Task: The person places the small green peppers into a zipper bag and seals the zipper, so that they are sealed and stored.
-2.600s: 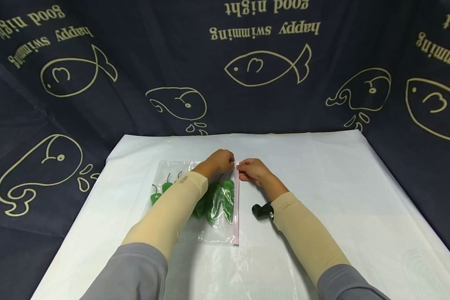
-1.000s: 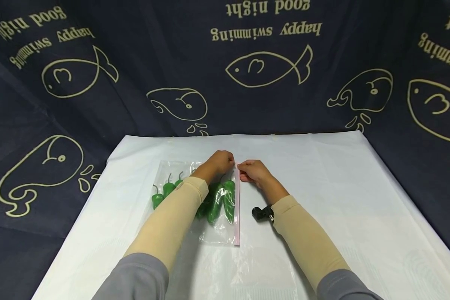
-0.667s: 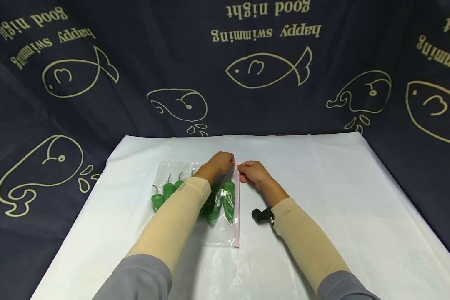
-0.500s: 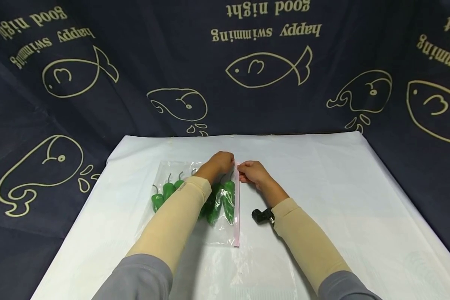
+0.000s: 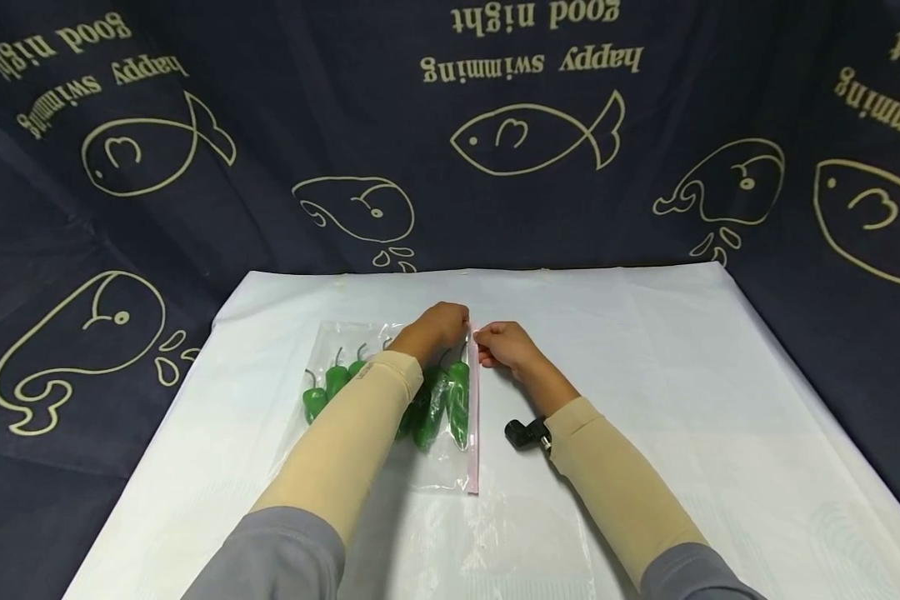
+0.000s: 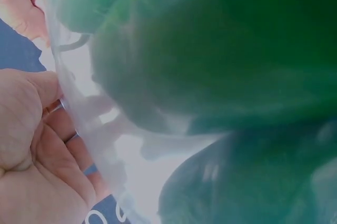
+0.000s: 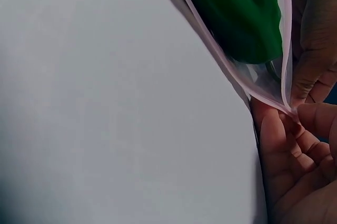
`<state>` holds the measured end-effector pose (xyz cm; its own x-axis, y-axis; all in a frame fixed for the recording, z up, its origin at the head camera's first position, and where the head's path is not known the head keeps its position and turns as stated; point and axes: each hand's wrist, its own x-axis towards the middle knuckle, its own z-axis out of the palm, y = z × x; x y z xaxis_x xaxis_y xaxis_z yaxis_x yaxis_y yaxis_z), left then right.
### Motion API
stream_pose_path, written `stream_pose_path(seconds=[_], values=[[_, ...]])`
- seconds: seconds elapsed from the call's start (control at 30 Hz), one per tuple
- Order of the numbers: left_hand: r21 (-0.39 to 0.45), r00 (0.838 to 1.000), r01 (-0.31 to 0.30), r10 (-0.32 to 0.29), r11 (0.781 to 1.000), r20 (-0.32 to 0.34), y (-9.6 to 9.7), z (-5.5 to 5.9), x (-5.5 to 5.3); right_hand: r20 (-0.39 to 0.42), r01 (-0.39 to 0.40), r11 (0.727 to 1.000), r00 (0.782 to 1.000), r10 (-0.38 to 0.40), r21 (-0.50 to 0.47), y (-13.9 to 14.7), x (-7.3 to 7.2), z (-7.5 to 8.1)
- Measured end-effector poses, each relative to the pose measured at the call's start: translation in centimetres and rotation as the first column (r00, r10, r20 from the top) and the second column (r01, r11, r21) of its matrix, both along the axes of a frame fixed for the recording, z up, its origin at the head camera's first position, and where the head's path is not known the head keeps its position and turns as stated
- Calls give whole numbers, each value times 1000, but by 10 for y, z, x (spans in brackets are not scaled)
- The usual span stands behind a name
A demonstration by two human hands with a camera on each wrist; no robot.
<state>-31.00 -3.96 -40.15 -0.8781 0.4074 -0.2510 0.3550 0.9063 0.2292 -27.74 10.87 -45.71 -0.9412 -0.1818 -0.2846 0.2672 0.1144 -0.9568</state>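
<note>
A clear zip bag (image 5: pixel 435 471) lies on the table with several green peppers (image 5: pixel 457 404) inside, stems toward the far side. Its pink zip strip (image 5: pixel 473 450) runs down the right edge. At the far end of that strip, my left hand (image 5: pixel 444 323) pinches the bag's edge, fingertips mostly hidden in the head view. Just to its right, my right hand (image 5: pixel 504 343) pinches the corner of the strip between thumb and forefinger. In the right wrist view the two pink lips (image 7: pixel 286 34) stand apart, joining at the corner by my right thumb (image 7: pixel 316 119).
A white cloth (image 5: pixel 645 375) covers the table. Behind it hangs a dark blue curtain (image 5: pixel 540 225) printed with fish and whales. A small black device (image 5: pixel 525 434) sits at my right wrist. A clear plastic sheet (image 5: pixel 532 542) lies near the front.
Both hands stay at the same corner of the bag. My right forearm has shifted slightly toward the front edge; the bag and peppers lie nearly as before.
</note>
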Motion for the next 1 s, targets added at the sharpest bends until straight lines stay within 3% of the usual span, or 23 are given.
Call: stream_pose_path(seconds=[0.3, 1.0], values=[[16, 1000, -12, 11, 1000, 25, 0, 1, -2, 15, -3, 1000, 1000, 3, 11, -1, 4, 0], [-7, 1000, 1, -1, 1000, 14, 2, 1, -3, 57, -67, 997, 996, 65, 31, 1, 23, 4]])
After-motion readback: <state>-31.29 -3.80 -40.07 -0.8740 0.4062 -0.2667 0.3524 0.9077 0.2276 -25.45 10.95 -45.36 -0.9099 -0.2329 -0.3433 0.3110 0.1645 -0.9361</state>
